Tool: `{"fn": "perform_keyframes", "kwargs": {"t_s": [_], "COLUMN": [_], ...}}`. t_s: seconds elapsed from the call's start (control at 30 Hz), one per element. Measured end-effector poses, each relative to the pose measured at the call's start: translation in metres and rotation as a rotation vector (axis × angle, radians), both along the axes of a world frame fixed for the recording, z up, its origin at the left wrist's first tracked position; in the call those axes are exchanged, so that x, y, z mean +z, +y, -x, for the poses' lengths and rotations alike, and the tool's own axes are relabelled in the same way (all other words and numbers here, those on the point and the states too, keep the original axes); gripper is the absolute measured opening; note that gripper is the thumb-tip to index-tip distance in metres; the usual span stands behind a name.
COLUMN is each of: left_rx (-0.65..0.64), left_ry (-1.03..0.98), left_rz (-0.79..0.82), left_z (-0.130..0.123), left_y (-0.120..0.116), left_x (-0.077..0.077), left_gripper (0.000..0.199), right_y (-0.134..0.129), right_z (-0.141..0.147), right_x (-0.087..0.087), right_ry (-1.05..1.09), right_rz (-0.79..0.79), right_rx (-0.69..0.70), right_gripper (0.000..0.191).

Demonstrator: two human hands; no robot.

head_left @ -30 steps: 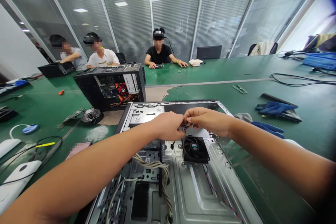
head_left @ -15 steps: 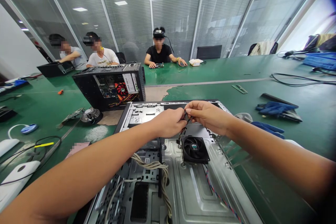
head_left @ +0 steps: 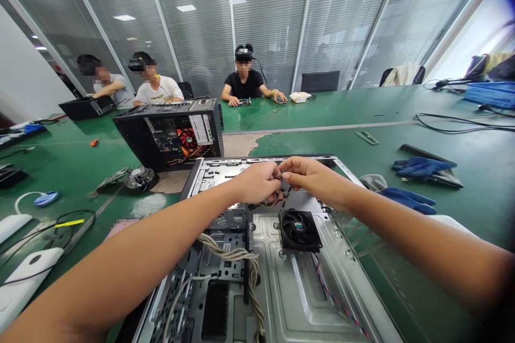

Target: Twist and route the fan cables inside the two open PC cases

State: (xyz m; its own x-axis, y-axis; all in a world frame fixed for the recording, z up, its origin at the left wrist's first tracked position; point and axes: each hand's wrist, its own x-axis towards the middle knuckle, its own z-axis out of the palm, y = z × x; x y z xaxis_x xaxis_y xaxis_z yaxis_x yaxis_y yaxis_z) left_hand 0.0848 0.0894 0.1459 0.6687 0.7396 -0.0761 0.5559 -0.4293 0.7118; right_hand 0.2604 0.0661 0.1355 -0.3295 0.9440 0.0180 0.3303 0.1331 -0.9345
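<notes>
Above the far end of an open metal computer case (head_left: 298, 300), my left hand (head_left: 259, 182) and my right hand (head_left: 311, 178) meet at the fingertips. Both are closed in a pinch on a thin dark cable (head_left: 288, 192); its end is hidden by the fingers. Some reddish and yellow wires (head_left: 272, 201) show beneath my left fingers. Just below the hands, a black square cooling fan (head_left: 300, 230) lies on the bare case floor. Twisted red and blue wires (head_left: 332, 296) run from near the fan toward me.
Beige bundled cables (head_left: 229, 252) cross the case's left side. Behind it stands a black computer tower (head_left: 169, 134) with a red fan. Blue gloves (head_left: 426, 167) lie on the green table (head_left: 322, 142) at right. A white power strip (head_left: 28, 284) is at left. Three people sit across the table.
Both hands have shifted slightly left and stay together. The coloured wires have moved from hanging above the fan to under my left hand. The fan has not moved.
</notes>
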Motion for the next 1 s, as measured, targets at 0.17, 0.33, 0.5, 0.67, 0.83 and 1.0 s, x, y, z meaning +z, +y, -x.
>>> {"fn": "perform_keyframes", "kwargs": {"t_s": [0.17, 0.33, 0.5, 0.67, 0.83, 1.0], "left_rx": [0.067, 0.12, 0.12, 0.08, 0.032, 0.035], "left_ry": [-0.131, -0.276, -0.267, -0.192, -0.118, -0.121], "left_rz": [0.039, 0.176, 0.109, 0.104, 0.047, 0.028], "left_z": [0.0, 0.0, 0.001, 0.002, 0.003, 0.003], "left_y": [0.004, 0.009, 0.007, 0.003, -0.003, -0.003], "left_x": [-0.003, -0.003, -0.001, 0.002, 0.007, 0.006], "left_gripper": [0.003, 0.007, 0.007, 0.011, 0.013, 0.015], "right_y": [-0.002, -0.006, -0.011, -0.014, -0.009, -0.001], "right_z": [0.002, 0.009, 0.012, 0.007, -0.001, -0.003], "right_x": [-0.001, 0.003, 0.013, 0.008, -0.011, -0.022], "right_ry": [0.193, 0.164, 0.059, -0.092, -0.206, -0.296], "right_rz": [0.162, 0.188, 0.17, 0.115, 0.058, -0.044], "right_rx": [0.012, -0.039, -0.076, -0.09, -0.063, -0.039], "right_gripper": [0.02, 0.016, 0.015, 0.014, 0.014, 0.016]}}
